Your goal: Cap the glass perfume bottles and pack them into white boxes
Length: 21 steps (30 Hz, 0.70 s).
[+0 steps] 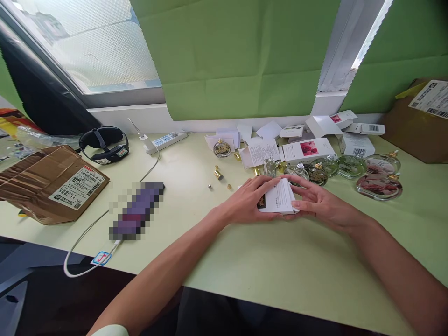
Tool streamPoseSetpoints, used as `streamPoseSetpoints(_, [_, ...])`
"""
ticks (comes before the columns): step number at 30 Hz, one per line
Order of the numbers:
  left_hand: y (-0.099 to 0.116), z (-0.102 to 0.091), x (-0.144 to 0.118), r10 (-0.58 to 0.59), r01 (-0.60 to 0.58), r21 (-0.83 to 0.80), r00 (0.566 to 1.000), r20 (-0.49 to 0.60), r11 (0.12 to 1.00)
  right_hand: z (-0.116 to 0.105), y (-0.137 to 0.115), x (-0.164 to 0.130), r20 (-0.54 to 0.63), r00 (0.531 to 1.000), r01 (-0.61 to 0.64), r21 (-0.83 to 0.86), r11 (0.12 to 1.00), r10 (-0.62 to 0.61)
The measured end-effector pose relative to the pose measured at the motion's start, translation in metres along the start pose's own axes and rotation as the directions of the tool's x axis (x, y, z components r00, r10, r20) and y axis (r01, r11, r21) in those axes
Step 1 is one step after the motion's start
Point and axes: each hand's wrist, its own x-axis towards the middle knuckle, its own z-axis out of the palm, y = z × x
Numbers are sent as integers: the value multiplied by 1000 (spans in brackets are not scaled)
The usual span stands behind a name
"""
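A small white carton [279, 198] with a dark gold-patterned panel and fine print lies flat on the table between my hands. My left hand [250, 201] lies over its left part, fingers across the top. At its right end my right hand [315, 200] grips the edge, thumb in front and fingers behind. Just beyond the carton are several glass perfume bottles, among them a dark-patterned one [318, 174] and a green one [351, 166]. A gold cap [218, 174] and tiny metal collars [229, 186] lie left of my left hand.
White cartons [308, 149] and unfolded leaflets [262, 151] are heaped at the back, near another perfume bottle [221, 148]. Leftward are a blurred phone [138, 210] on a white cable, a power strip [168, 141], a black headset [104, 144] and a brown box [52, 184]. Another brown box [416, 126] stands far right.
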Motion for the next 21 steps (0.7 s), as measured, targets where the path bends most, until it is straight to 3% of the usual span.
streamPoseSetpoints(15, [1, 0, -1, 3, -3, 16, 1000, -17, 1000, 7, 1, 3, 23, 999, 40, -37, 999, -39])
streamPoseSetpoints(21, [3, -1, 0, 70, -70, -11, 997, -36, 997, 9, 6, 4, 27, 999, 32, -11, 999, -32])
